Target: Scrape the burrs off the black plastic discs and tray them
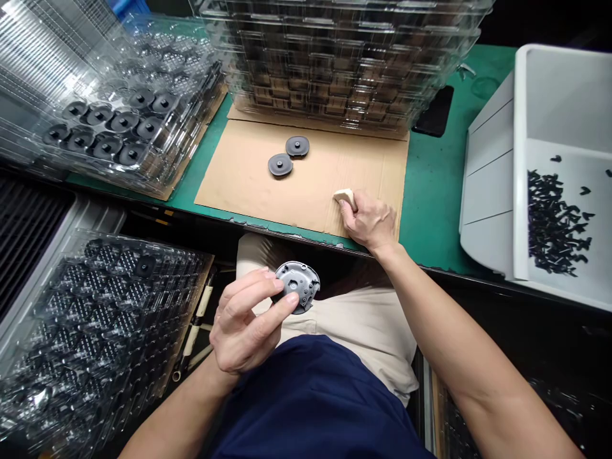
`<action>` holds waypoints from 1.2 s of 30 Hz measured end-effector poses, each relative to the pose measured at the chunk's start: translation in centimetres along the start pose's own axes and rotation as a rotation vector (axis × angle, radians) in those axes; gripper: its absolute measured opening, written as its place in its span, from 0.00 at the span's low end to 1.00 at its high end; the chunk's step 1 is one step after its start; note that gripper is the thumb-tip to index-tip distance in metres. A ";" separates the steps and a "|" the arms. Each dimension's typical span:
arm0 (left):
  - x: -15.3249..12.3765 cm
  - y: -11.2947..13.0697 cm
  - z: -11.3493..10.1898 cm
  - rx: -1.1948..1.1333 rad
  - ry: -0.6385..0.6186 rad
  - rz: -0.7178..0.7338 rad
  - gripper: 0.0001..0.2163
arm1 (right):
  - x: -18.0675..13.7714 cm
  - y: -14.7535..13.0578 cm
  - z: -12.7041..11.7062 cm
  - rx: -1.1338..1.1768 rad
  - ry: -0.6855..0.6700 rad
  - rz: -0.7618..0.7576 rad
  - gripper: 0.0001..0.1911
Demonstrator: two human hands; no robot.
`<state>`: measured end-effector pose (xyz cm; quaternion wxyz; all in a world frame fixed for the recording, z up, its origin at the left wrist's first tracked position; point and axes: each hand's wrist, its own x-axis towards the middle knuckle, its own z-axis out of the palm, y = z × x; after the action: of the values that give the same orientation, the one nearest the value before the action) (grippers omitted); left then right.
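Left grip (243, 322) closed on a gray round part (297, 287) above the lap.
Right of that grip, the right grip (368, 220) pinches a pale block (344, 199) against a cardboard sheet (301, 175) on the green counter (433, 191). Two dark discs (280, 164) lie left of the block; a white bin (519, 159) holding black clips (552, 220) sits further right; clear plastic trays (335, 64) stand beyond.

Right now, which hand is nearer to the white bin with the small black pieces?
Right. The right hand rests on the cardboard, with the white bin beyond the green mat to its right. The left hand is farther, holding a grey disc.
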<state>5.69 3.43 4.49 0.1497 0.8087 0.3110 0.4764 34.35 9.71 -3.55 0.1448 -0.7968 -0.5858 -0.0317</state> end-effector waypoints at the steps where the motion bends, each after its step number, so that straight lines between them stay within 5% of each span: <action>1: 0.0 0.0 0.2 -0.019 0.011 -0.035 0.24 | 0.0 0.0 0.0 -0.002 -0.009 0.004 0.19; 5: 0.3 0.6 0.8 -0.144 0.052 -0.257 0.26 | 0.0 -0.2 -0.6 0.003 -0.035 -0.013 0.18; 10: 0.6 1.2 0.4 -0.195 -0.019 -0.498 0.17 | -0.6 0.3 -0.2 0.026 0.035 -0.031 0.20; 14: 1.2 -0.1 -0.4 -0.118 -0.022 -0.395 0.16 | -0.4 0.7 1.9 0.095 0.161 -0.051 0.28; 18: 3.1 -2.4 -3.6 0.075 0.046 -0.204 0.20 | -0.4 0.8 2.3 0.055 0.158 -0.062 0.29; 23: 9.1 -8.0 -10.6 0.420 0.221 -0.171 0.13 | -0.5 0.5 2.1 -0.006 0.080 -0.008 0.22; 28: 17.5 -16.5 -16.4 0.673 0.260 -0.384 0.14 | -0.5 0.3 2.2 -0.018 0.082 -0.040 0.17; 36: 25.7 -28.5 -18.4 0.803 0.134 -0.714 0.14 | -0.5 0.3 2.2 -0.025 0.126 -0.049 0.17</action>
<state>-11.40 40.71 15.83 -0.0387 0.6144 0.7327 0.2901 34.17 9.77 -5.86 0.1707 -0.7802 -0.5946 -0.0928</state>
